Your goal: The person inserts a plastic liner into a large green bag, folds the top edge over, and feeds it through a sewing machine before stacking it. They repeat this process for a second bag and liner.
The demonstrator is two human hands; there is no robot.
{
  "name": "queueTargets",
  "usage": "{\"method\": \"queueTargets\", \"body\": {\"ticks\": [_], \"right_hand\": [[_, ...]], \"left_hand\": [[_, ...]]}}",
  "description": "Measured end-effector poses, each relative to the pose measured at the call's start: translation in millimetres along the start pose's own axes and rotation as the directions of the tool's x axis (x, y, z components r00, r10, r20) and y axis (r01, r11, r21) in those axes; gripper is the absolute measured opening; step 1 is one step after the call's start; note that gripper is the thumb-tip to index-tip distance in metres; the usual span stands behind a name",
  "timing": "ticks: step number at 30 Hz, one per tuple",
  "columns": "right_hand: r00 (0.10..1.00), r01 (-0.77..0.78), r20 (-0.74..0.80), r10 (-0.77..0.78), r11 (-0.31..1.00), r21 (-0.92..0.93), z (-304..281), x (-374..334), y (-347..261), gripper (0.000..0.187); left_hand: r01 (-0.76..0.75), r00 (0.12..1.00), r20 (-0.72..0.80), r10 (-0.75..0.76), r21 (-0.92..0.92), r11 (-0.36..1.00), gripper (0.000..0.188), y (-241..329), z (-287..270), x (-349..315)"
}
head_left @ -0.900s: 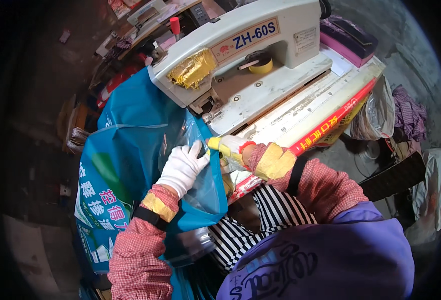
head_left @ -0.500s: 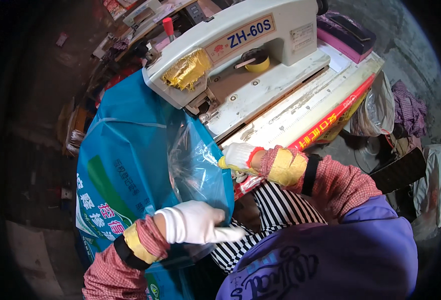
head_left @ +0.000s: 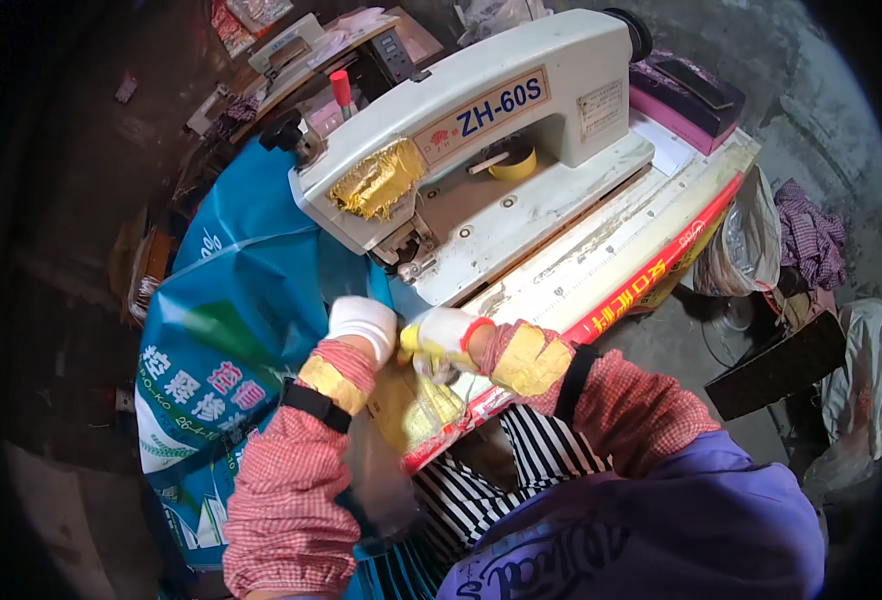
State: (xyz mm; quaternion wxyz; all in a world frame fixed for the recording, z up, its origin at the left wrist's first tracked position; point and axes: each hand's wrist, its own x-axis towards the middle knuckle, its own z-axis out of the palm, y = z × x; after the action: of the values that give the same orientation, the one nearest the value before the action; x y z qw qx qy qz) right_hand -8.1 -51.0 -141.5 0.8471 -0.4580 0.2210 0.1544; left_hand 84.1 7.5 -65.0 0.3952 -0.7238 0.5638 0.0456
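Note:
A large blue printed plastic bag (head_left: pixel 261 290) hangs at the left of a white sewing machine (head_left: pixel 481 120), its upper part against the sewing head. My left hand (head_left: pixel 363 322), in a white glove, lies over the bag's right side just below the head. Its fingers are hidden from view. Close beside it, my right hand (head_left: pixel 443 335), in a white glove with yellow fingers, is at the front edge of the machine's bed. Those fingers are curled closed, and what they hold is hidden.
A pale worktable (head_left: pixel 601 260) with a red and yellow printed strip carries the machine. A yellow roll (head_left: pixel 514 163) sits under its arm, and a dark and pink box (head_left: pixel 686 100) lies behind. At right are a clear plastic bag (head_left: pixel 746 240) and checkered cloth (head_left: pixel 811 230).
My left hand has moved up and right, beside my right hand. The bag's upper part has shifted and folded; its clear inner film is no longer visible. My right hand moved slightly left and down.

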Motion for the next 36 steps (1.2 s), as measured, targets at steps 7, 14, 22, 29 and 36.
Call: {"method": "queueTargets", "body": {"ticks": [7, 14, 22, 29, 36], "right_hand": [[0.664, 0.327, -0.081, -0.743, 0.386, -0.863, 20, -2, 28, 0.035], [0.476, 0.131, 0.239, -0.846, -0.200, -0.971, 30, 2, 8, 0.044], [0.525, 0.359, 0.524, -0.670, -0.384, -0.851, 120, -35, -37, 0.017], [0.260, 0.708, 0.076, -0.963, 0.136, -0.693, 112, -106, -29, 0.016], [0.412, 0.626, -0.020, -0.911, 0.299, -0.720, 69, -87, -11, 0.026]], "left_hand": [[-0.069, 0.989, -0.145, 0.036, -0.234, 0.970, 0.016, -36, 38, -13], [-0.107, 0.756, -0.654, -0.024, -0.160, 0.981, 0.009, -49, 11, -242], [0.054, 0.208, -0.807, -0.552, -0.554, 0.831, 0.054, -80, 75, -328], [0.508, 0.395, -0.292, -0.871, -0.721, 0.472, 0.079, -111, 207, -278], [0.566, 0.510, -0.140, -0.849, -0.688, 0.454, 0.034, -145, 241, -254]]}}
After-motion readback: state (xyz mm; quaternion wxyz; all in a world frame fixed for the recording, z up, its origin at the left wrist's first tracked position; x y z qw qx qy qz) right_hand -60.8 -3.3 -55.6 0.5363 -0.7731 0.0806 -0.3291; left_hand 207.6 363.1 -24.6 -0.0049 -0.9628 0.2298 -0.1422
